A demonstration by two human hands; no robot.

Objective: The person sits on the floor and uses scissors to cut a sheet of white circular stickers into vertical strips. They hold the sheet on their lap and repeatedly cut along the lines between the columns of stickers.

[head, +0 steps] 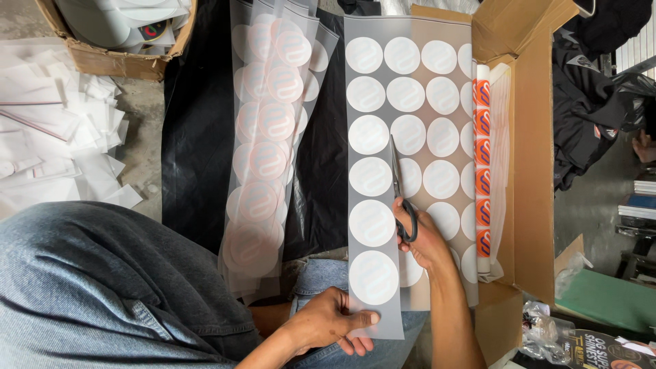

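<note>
A translucent grey film sheet [410, 82] printed with rows of white round stickers lies lengthwise in front of me. My right hand [424, 239] grips black-handled scissors [400, 191], whose blades point away from me between the leftmost sticker column and the one beside it. That left column hangs as a partly cut strip [372, 225]. My left hand [331, 321] pinches the strip's near end against my knee. A pile of cut strips [266, 150] with pinkish round stickers lies to the left on black plastic [198, 137].
An open cardboard box [533, 171] on the right holds a roll with orange prints [482, 171]. Another cardboard box [116, 61] stands at top left above scattered white paper scraps [55, 137]. My denim-clad leg [102, 287] fills the lower left. Dark clothing lies at far right.
</note>
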